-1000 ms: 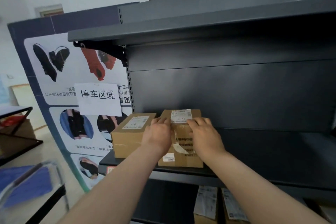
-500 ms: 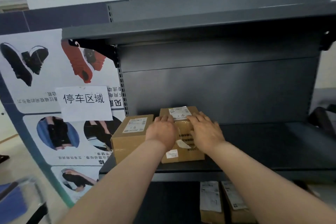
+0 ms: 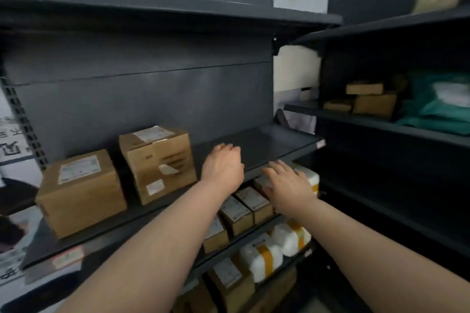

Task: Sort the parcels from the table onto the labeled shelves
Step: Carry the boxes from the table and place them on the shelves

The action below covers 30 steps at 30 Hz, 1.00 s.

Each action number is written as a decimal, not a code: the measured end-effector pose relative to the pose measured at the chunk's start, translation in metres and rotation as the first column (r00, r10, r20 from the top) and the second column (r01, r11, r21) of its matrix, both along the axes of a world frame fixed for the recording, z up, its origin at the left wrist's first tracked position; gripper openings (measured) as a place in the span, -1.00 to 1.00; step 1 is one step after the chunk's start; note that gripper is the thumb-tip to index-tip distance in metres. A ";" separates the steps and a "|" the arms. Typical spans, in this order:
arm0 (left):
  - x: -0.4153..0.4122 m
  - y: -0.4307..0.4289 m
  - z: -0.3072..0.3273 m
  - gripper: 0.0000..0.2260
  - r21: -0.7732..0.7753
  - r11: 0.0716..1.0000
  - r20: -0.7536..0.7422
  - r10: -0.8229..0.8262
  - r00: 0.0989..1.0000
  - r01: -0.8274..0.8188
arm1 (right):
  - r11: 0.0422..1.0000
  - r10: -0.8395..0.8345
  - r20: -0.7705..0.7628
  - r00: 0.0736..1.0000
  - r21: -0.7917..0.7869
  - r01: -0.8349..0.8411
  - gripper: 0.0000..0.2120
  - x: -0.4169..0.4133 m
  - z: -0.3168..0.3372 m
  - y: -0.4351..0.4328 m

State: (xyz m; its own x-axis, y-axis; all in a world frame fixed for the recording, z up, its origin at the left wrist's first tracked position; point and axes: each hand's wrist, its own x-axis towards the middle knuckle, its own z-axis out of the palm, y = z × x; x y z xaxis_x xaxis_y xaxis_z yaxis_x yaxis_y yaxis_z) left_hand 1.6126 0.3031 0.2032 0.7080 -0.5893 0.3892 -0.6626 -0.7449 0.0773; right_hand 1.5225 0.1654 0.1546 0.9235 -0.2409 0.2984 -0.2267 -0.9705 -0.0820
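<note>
Two brown cardboard parcels stand side by side on the dark grey shelf (image 3: 267, 145): a lower one (image 3: 81, 193) at the left and a taller one (image 3: 157, 162) with a white label on top. My left hand (image 3: 222, 168) hovers to the right of the taller parcel, fingers loosely curled, holding nothing. Further right and lower, my right hand (image 3: 290, 185) is over the shelf's front edge with fingers spread, also holding nothing. Neither hand touches a parcel.
The shelf below carries several small brown boxes (image 3: 244, 208), with white padded parcels (image 3: 274, 249) taped in yellow under them. A second dark rack (image 3: 381, 122) at the right bears brown boxes (image 3: 368, 99) and green bags (image 3: 442, 109). A poster (image 3: 12, 150) hangs at the far left.
Both hands have let go of the taller parcel and drawn back to its right. The view has swung right, bringing the second rack into sight.
</note>
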 end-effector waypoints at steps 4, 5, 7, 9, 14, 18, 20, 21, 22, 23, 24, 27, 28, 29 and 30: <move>-0.043 -0.049 -0.019 -0.60 0.140 0.976 -0.047 -0.164 0.985 0.169 | 0.979 -0.203 -0.073 0.976 0.019 0.205 -0.56 -0.081 -0.010 -0.045; -0.057 -0.064 -0.022 -0.62 0.177 0.959 -0.050 -0.214 0.976 0.219 | 0.962 -0.266 -0.090 0.960 0.040 0.270 -0.57 -0.105 -0.011 -0.056; -0.092 -0.093 -0.028 -0.66 0.233 0.922 -0.072 -0.302 0.951 0.310 | 0.919 -0.381 -0.116 0.917 0.064 0.389 -0.58 -0.155 -0.015 -0.074; -0.132 -0.118 -0.028 -0.67 0.263 0.883 -0.129 -0.367 0.921 0.389 | 0.869 -0.478 -0.131 0.869 0.074 0.489 -0.60 -0.203 -0.023 -0.089; -0.234 -0.163 -0.031 -0.55 0.312 0.739 -0.243 -0.546 0.802 0.597 | 0.723 -0.669 -0.153 0.727 0.092 0.684 -0.60 -0.318 -0.040 -0.103; -0.324 -0.185 -0.040 -0.55 0.318 0.630 -0.277 -0.652 0.706 0.708 | 0.627 -0.753 -0.161 0.637 0.115 0.770 -0.60 -0.412 -0.051 -0.099; -0.371 -0.190 -0.046 -0.57 0.318 0.591 -0.304 -0.677 0.670 0.741 | 0.584 -0.780 -0.176 0.601 0.144 0.799 -0.59 -0.466 -0.057 -0.093; -0.396 -0.192 -0.050 -0.57 0.324 0.573 -0.324 -0.681 0.657 0.753 | 0.559 -0.791 -0.190 0.582 0.162 0.813 -0.59 -0.495 -0.059 -0.089; -0.420 -0.192 -0.054 -0.57 0.336 0.549 -0.343 -0.685 0.642 0.765 | 0.532 -0.801 -0.207 0.561 0.181 0.827 -0.59 -0.524 -0.061 -0.084; -0.445 -0.193 -0.059 -0.57 0.352 0.520 -0.360 -0.692 0.625 0.778 | 0.505 -0.810 -0.225 0.541 0.201 0.839 -0.59 -0.553 -0.063 -0.079; -0.469 -0.193 -0.063 -0.56 0.368 0.489 -0.375 -0.700 0.607 0.791 | 0.478 -0.820 -0.240 0.520 0.214 0.852 -0.59 -0.582 -0.065 -0.074; -0.544 -0.195 -0.073 -0.55 0.374 0.408 -0.416 -0.729 0.544 0.833 | 0.387 -0.864 -0.262 0.429 0.198 0.901 -0.59 -0.662 -0.068 -0.057; -0.569 -0.196 -0.075 -0.55 0.372 0.380 -0.424 -0.742 0.520 0.847 | 0.355 -0.881 -0.260 0.396 0.191 0.915 -0.59 -0.687 -0.070 -0.051; -0.594 -0.197 -0.077 -0.55 0.371 0.350 -0.432 -0.755 0.494 0.860 | 0.325 -0.894 -0.259 0.366 0.187 0.927 -0.60 -0.710 -0.072 -0.044; -0.618 -0.197 -0.079 -0.56 0.369 0.316 -0.441 -0.768 0.464 0.874 | 0.300 -0.903 -0.260 0.341 0.185 0.936 -0.61 -0.732 -0.074 -0.038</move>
State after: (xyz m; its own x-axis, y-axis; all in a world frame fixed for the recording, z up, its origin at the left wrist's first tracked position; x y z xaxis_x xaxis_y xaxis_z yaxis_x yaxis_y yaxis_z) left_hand 0.9947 0.1057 0.1237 -0.2427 -0.9468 -0.2112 -0.9697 0.2307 0.0803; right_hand 0.7901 0.1275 0.0801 0.0629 -0.9980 -0.0015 -0.9782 -0.0613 -0.1986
